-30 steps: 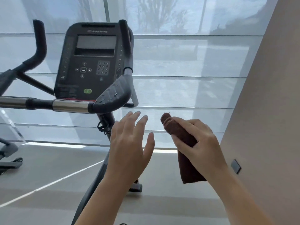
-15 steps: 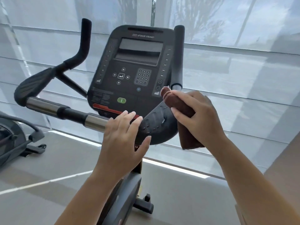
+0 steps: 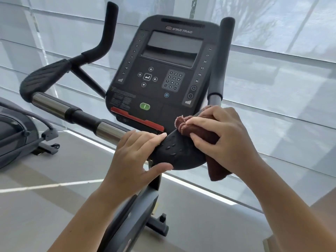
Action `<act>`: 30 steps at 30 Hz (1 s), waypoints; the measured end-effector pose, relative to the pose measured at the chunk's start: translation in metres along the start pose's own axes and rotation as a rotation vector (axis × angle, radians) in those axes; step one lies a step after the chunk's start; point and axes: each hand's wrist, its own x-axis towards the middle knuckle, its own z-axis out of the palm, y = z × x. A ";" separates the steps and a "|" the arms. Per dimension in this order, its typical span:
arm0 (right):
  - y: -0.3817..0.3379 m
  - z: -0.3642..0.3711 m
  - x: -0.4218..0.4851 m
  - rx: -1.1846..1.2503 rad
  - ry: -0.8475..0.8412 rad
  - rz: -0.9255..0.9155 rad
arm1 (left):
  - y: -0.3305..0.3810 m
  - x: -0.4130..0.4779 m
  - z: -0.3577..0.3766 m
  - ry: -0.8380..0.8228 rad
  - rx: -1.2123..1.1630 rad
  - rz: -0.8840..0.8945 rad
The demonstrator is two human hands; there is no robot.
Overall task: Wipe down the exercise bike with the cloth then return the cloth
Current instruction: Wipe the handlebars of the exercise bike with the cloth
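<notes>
The exercise bike's black console [image 3: 163, 70] faces me, with a chrome and black handlebar [image 3: 76, 113] running left. Its right elbow pad [image 3: 178, 153] is black and dimpled. My left hand [image 3: 134, 157] grips the bar where it meets that pad, fingers over the top and thumb underneath. My right hand [image 3: 225, 140] holds a folded brown cloth [image 3: 198, 130] and presses it on the pad's upper right side. The cloth's loose end hangs below my right hand.
Another machine [image 3: 14, 135] stands on the floor at the left. Sheer blinds [image 3: 272, 79] cover the window right behind the bike. The bike's frame [image 3: 131, 215] and front foot run down between my forearms. A beige wall edge shows at the lower right.
My left hand went from hovering open to gripping the bar by the right pad. My right hand brought the cloth onto the pad. The view shifted so the bike is centred.
</notes>
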 end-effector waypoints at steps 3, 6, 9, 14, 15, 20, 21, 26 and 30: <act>-0.002 0.000 -0.011 -0.011 0.051 -0.078 | 0.003 0.001 -0.001 0.021 -0.042 -0.029; 0.010 -0.007 0.009 0.019 -0.058 -0.122 | 0.006 0.002 -0.003 0.023 -0.059 -0.050; 0.021 -0.011 0.035 0.049 -0.137 -0.065 | 0.010 0.002 -0.005 0.009 -0.082 -0.078; 0.019 -0.006 0.012 0.077 -0.052 -0.110 | 0.014 0.001 -0.005 0.021 -0.105 -0.122; 0.016 -0.006 0.002 0.069 -0.020 -0.137 | 0.015 0.001 -0.006 0.023 -0.113 -0.129; 0.011 -0.010 -0.004 0.034 -0.034 -0.230 | 0.012 0.003 -0.007 0.006 -0.109 -0.128; 0.013 -0.012 0.004 0.026 -0.076 -0.231 | 0.011 0.004 -0.008 0.001 -0.099 -0.124; 0.024 -0.009 0.051 -0.061 -0.164 -0.023 | -0.003 0.011 -0.014 -0.098 -0.108 -0.052; 0.005 -0.010 0.032 -0.050 -0.158 0.054 | -0.021 0.011 -0.018 -0.145 -0.091 0.054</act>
